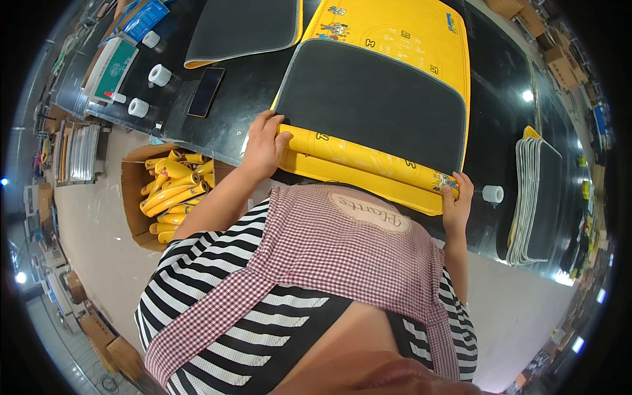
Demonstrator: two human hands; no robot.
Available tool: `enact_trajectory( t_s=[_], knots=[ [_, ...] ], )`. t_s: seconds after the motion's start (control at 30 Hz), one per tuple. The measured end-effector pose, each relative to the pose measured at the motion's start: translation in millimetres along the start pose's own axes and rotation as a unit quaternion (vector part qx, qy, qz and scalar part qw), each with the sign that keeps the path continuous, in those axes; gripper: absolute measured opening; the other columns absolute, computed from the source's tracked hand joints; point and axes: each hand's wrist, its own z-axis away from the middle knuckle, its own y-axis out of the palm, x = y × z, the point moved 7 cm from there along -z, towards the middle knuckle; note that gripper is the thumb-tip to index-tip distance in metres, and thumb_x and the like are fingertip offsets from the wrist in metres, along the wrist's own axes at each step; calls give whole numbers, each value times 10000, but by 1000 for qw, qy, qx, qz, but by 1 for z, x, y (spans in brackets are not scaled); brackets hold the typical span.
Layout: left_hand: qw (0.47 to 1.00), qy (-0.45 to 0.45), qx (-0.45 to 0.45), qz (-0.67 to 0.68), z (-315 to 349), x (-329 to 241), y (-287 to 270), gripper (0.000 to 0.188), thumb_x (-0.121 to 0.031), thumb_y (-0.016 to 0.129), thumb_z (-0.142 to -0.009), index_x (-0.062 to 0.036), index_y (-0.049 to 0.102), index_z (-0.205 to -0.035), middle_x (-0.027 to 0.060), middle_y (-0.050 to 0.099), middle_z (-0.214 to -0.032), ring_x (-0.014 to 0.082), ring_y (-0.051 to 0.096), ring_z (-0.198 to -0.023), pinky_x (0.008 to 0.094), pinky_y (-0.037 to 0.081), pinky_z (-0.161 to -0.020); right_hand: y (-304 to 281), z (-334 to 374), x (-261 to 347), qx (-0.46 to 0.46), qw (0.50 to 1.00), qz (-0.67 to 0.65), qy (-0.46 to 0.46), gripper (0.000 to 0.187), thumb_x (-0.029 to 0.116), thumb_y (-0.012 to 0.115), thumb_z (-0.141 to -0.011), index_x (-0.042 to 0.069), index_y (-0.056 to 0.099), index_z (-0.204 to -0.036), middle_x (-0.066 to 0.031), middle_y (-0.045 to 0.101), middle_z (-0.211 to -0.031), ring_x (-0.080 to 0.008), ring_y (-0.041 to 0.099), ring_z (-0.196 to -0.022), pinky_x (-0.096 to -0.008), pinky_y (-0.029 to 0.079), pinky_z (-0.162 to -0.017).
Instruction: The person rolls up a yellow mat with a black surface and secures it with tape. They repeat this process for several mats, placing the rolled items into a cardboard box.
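A yellow printed mat with a black backing lies on the black table, its near end curled into a roll. My left hand is closed round the roll's left end, thumb on the near side. At the right end, my right hand grips the same roll, its thumb against the printed surface. A flat yellow strip shows on the near side of the roll, close to my checked apron. Beyond the black part, another yellow printed surface lies flat.
An open cardboard box of rolled yellow mats stands left of the table. A phone, white tape rolls and a green-and-white box are at the table's left. Another black mat lies behind. Folded mats are stacked at right, near a tape roll.
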Motion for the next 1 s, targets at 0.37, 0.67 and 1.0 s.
enact_trajectory(
  t_s=[0.37,0.67,1.0],
  knots=[
    [991,-102,-49,77,3,16,6,297,-142,668,-988,7,690,-1245,199,620,-1358,386,631,-1212,432,519,-1042,16,32,-21,-103,972,-211,20,416,3,701,-965,1,634,-1376,-176,536,-1468,-314,529,-1375,-393,432,-1164],
    [996,-60,-57,-14,-34,2,14,279,-164,714,-955,-52,720,-1211,180,625,-1366,361,605,-1263,444,486,-1076,33,14,83,75,953,228,-183,533,367,569,-1044,153,543,-1532,-223,465,-1590,-446,344,-1530,-645,165,-1254],
    [963,246,7,-113,-60,-127,79,635,-458,794,-858,-184,638,-1409,151,571,-1448,367,495,-1374,601,325,-1149,68,-140,83,101,939,317,-92,614,579,517,-1041,216,561,-1534,-176,393,-1672,-367,311,-1571,-573,180,-1284]
  ],
)
